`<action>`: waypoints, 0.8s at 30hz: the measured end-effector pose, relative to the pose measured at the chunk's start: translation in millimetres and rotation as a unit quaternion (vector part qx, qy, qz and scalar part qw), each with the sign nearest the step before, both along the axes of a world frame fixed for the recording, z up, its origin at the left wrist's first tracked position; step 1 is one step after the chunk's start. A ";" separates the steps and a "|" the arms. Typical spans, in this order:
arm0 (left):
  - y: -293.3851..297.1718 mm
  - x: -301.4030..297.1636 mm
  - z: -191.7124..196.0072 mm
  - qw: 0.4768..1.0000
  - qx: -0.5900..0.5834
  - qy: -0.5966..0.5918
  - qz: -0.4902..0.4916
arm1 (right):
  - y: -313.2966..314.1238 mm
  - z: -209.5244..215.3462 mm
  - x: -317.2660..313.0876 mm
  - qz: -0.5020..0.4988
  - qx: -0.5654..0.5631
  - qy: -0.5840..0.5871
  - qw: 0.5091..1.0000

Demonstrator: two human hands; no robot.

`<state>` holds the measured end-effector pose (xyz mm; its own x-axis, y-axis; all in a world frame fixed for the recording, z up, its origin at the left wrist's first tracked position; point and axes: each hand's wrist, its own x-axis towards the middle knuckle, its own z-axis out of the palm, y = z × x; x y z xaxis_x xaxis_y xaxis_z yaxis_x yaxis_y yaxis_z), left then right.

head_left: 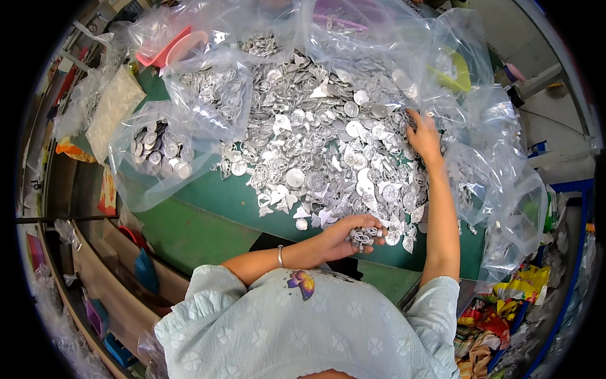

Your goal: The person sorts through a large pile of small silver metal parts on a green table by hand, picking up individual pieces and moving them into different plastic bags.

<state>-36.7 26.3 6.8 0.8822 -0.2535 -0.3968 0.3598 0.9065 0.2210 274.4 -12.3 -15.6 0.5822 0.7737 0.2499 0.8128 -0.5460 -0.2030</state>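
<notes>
A broad heap of small silver-coloured metal charms (328,139) lies spread over the green tabletop. Some are round discs, others leaf-like or open rings. Close to my body, at the heap's near edge, my left hand (347,237) is cupped, its fingers curled round a cluster of small metal charms (365,237). My right hand (424,138) reaches out to the heap's right side, thumb and forefinger apart among the pieces. Its other fingers are partly hidden and slightly blurred, and no piece shows in its grasp.
Clear plastic bags of metal pieces (167,148) stand to the left. More clear plastic (499,183) drapes the right side. Behind the heap are a red scoop (165,47), a yellow-green scoop (456,72) and a purple basin (341,22). Drawers (120,265) lie at lower left.
</notes>
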 end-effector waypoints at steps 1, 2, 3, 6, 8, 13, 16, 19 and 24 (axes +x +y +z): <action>-0.2 1.4 -0.5 1.000 -0.005 -0.002 -0.003 | -0.6 -3.6 2.9 0.002 0.001 -0.028 1.000; 0.3 0.0 -2.3 1.000 -0.010 0.000 0.002 | 0.1 -4.5 1.9 0.003 -0.017 -0.041 0.999; 0.9 -1.5 -2.5 1.000 -0.015 0.002 0.002 | 1.1 -3.6 -0.1 0.007 -0.033 -0.052 0.998; -3.9 -0.6 -4.0 1.000 -0.012 -0.018 0.007 | -4.3 -6.7 0.3 0.003 -0.047 -0.090 0.995; -3.7 -5.7 -5.0 1.000 -0.005 -0.027 0.010 | -7.7 -6.9 0.9 -0.004 -0.045 -0.101 0.994; 6.8 -23.1 -0.5 0.999 -0.020 -0.013 0.037 | -5.7 -1.0 -3.9 -0.062 -0.054 -0.071 0.994; 17.9 -34.8 14.2 0.999 0.004 0.015 0.046 | -14.3 -5.8 -3.8 -0.092 0.011 -0.093 0.991; 22.8 -49.2 7.9 0.998 -0.007 -0.003 0.055 | -10.5 2.6 -27.6 -0.066 0.080 -0.127 0.986; 26.1 -72.1 -1.2 0.997 -0.053 -0.002 0.055 | 35.5 40.8 -141.5 0.186 0.170 0.084 0.964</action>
